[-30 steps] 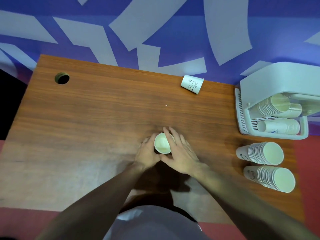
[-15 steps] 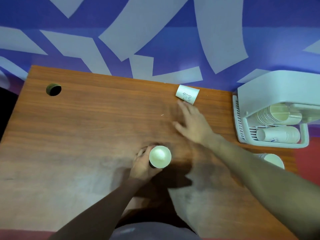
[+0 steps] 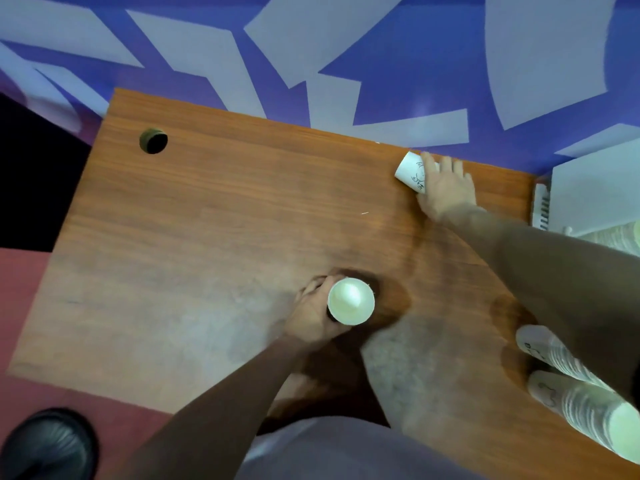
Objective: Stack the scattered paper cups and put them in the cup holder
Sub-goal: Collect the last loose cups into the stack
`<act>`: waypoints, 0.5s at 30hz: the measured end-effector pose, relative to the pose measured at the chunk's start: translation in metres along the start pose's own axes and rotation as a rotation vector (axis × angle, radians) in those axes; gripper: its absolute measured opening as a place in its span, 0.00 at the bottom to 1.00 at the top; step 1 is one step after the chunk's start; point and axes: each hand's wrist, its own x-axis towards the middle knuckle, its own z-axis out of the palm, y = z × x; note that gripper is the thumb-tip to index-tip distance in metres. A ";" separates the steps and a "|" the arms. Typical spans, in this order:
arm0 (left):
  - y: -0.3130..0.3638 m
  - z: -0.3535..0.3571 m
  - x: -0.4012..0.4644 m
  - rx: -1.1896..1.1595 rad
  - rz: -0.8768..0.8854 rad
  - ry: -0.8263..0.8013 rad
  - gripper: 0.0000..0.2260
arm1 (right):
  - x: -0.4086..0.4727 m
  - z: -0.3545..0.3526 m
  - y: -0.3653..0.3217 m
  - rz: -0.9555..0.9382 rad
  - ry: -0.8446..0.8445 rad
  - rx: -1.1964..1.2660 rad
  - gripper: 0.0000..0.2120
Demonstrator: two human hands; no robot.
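While my left hand [image 3: 313,315] kept its fingers curled round the upright cup stack [image 3: 350,301] near the middle of the table [image 3: 214,230], my right hand [image 3: 446,188] was laid over the last loose cup [image 3: 410,173] — that one was lying on its side right at the far edge. My right fingers were mostly straight on top of it, touching it but not properly wrapped round, so I'd call that hand flat, not gripping yet.

To do this bit well I reckoned I needed to curl my fingers round the cup's wall and squeeze lightly — paper crushes easily, and a shove could roll it off the back edge. Then turn it mouth-up and drop it into the stack in my left hand.

Compared with half a second earlier, my right hand had gone from just short of the cup to resting on it. My left hand hadn't really shifted. Two long stacks [image 3: 568,382] lay on their sides by the near right corner, and the cup holder [image 3: 588,188] sat off the table's right end.
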 end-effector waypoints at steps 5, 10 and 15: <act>0.001 -0.001 -0.001 0.003 -0.002 0.003 0.33 | -0.036 -0.003 -0.006 -0.045 -0.093 0.058 0.34; 0.002 -0.001 -0.003 -0.013 -0.010 -0.013 0.37 | -0.088 -0.020 -0.019 -0.171 -0.149 0.222 0.37; -0.001 -0.001 -0.016 -0.011 -0.019 -0.013 0.37 | -0.148 -0.060 -0.043 -0.334 -0.096 0.394 0.34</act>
